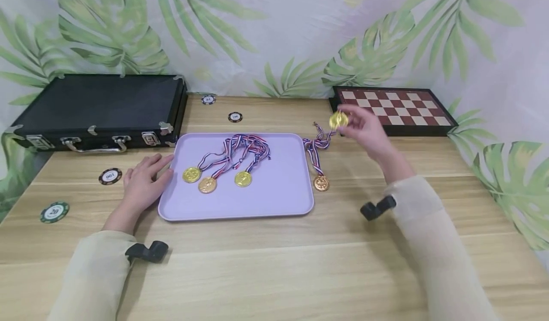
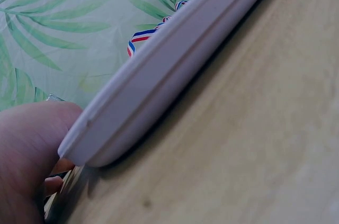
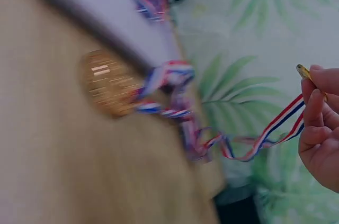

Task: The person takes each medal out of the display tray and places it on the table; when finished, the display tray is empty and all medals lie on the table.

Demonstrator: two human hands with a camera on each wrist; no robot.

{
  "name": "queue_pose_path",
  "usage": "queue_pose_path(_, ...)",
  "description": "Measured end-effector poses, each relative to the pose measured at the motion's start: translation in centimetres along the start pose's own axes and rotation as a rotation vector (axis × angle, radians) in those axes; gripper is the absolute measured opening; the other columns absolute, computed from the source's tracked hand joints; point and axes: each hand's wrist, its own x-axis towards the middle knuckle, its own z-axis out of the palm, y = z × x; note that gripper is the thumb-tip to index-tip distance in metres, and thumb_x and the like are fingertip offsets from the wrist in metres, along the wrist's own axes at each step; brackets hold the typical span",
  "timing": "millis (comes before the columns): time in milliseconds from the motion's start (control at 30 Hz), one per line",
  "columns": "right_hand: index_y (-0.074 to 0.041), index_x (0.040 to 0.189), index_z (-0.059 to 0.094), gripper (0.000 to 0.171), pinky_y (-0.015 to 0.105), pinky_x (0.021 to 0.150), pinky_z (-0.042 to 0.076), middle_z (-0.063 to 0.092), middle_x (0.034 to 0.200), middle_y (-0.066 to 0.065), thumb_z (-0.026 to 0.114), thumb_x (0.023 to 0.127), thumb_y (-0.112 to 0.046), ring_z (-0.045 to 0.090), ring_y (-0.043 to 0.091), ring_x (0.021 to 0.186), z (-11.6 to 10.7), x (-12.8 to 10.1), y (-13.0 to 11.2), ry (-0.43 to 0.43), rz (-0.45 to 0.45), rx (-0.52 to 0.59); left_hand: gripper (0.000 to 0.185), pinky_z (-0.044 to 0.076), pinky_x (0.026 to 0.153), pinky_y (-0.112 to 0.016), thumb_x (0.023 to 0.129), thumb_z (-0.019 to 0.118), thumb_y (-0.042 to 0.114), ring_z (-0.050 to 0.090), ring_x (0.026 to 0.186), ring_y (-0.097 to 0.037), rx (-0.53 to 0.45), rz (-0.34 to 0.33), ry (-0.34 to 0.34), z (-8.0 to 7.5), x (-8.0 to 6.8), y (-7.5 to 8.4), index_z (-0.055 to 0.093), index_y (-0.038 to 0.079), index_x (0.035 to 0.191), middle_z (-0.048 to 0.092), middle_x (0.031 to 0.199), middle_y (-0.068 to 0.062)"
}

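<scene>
Beside the tray (image 1: pixel 171 206), right hand (image 1: pixel 364 128) pinches a gold medal (image 1: pixel 338 120); its ribbon (image 1: pixel 319 142) may snag the bronze medal (image 1: pixel 320 183). Left hand (image 1: pixel 143 180) rests flat, fingers relaxed.

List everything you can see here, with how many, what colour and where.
tray: 1, lilac, table centre
medals on tray: 3, gold, red-white-blue ribbons
held medal: 1, gold, lifted in the right hand, ribbon trailing down to the table
bronze medal: 1, copper-coloured, on the table right of the tray
case: 1, black, metal latches, back left
chessboard: 1, red and white, back right
poker chips: 4, dark or green rims, left of and behind the tray
table: 1, light wood
left hand: flat at the tray's left edge
right hand: pinches the held medal
</scene>
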Motion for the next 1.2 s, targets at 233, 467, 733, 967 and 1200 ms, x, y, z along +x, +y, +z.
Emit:
queue_pose_path(233,0.000,0.123,0.043,0.051,0.024,0.064,0.046,0.053,0.088,0.013,0.060,0.075,0.004,0.052,0.014,0.075,0.5,-3.8,5.0,-0.146,0.056,-0.093,0.045,-0.003,0.092,-0.058,0.090,0.039,0.030,0.013,0.123,-0.041,0.009,0.002,0.007,-0.2,0.0,0.3,0.040,0.007,0.128,0.027,0.132,-0.026)
queue_pose_path(467,0.001,0.121,0.045,0.051,0.023,0.050,0.042,0.055,0.079,0.013,0.063,0.073,0.003,0.049,0.013,0.061,0.5,-5.8,7.5,-0.243,0.088,-0.142,0.044,-0.002,0.092,-0.059,0.089,0.040,0.029,0.015,0.123,-0.042,0.000,0.015,0.018,0.0,-0.1,0.2,0.042,0.006,0.127,0.029,0.131,-0.026)
queue_pose_path(733,0.006,0.115,0.049,0.045,0.021,0.049,0.037,0.052,0.074,0.012,0.065,0.073,0.002,0.045,0.014,0.059,0.8,-7.1,7.2,-0.260,0.032,-0.266,0.043,-0.002,0.092,-0.059,0.089,0.040,0.028,0.016,0.122,-0.042,-0.006,0.025,0.024,0.1,-0.1,0.1,0.043,0.006,0.126,0.030,0.130,-0.026)
queue_pose_path(967,0.001,0.114,0.052,0.044,0.022,0.046,0.035,0.049,0.066,0.005,0.067,0.073,-0.005,0.041,0.013,0.055,0.6,-6.9,8.1,-0.295,-0.006,-0.392,0.044,-0.002,0.092,-0.058,0.090,0.040,0.030,0.015,0.122,-0.042,0.006,0.015,0.014,0.0,-0.1,0.0,0.041,0.007,0.127,0.029,0.131,-0.026)
queue_pose_path(1200,-0.001,0.118,0.050,0.047,0.023,0.044,0.035,0.049,0.063,0.003,0.066,0.075,-0.009,0.042,0.013,0.052,0.2,-6.5,8.0,-0.318,-0.024,-0.430,0.044,-0.002,0.092,-0.058,0.090,0.039,0.029,0.015,0.123,-0.042,0.010,0.008,0.011,0.0,-0.1,0.0,0.041,0.006,0.127,0.028,0.131,-0.026)
